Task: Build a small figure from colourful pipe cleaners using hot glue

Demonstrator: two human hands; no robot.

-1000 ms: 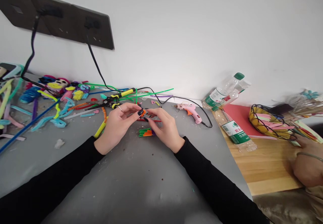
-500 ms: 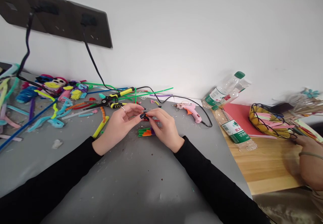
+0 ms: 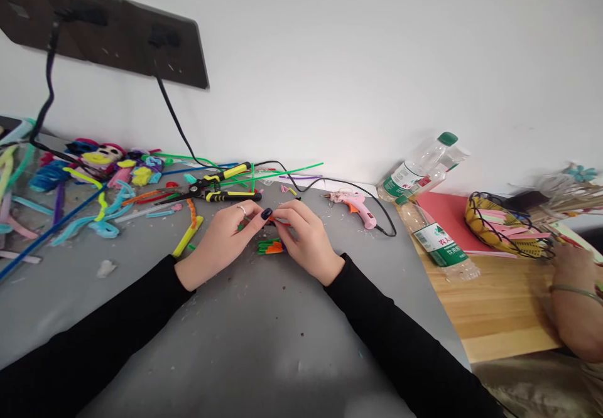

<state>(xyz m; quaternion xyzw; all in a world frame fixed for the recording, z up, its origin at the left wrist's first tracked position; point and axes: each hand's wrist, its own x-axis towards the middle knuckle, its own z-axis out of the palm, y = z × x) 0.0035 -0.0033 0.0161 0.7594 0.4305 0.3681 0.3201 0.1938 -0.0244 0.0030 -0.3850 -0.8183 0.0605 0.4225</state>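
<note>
My left hand (image 3: 223, 236) and my right hand (image 3: 306, 239) meet at the fingertips over the grey table mat (image 3: 245, 342). Both are closed in a pinch around a small orange pipe cleaner piece (image 3: 273, 220), mostly hidden by the fingers. A little green shows beneath my left fingers. Just below the fingertips, a small bundle of green and orange pipe cleaner pieces (image 3: 270, 247) lies on the mat, partly behind my right hand. Yellow-and-black handled pliers (image 3: 211, 186) lie beyond my left hand. To its left is a yellow pipe cleaner length (image 3: 188, 236).
A pink glue gun (image 3: 358, 208) with a black cord lies right of my hands. Plastic bottles (image 3: 440, 242) stand and lie farther right. Coloured pipe cleaners (image 3: 98, 217) are heaped at left. Another person's hand (image 3: 572, 267) is beside a yellow basket (image 3: 494, 230).
My left fingers have closed in and lowered slightly, with the thumb now on top. The other person's hand has shifted up and left near the basket.
</note>
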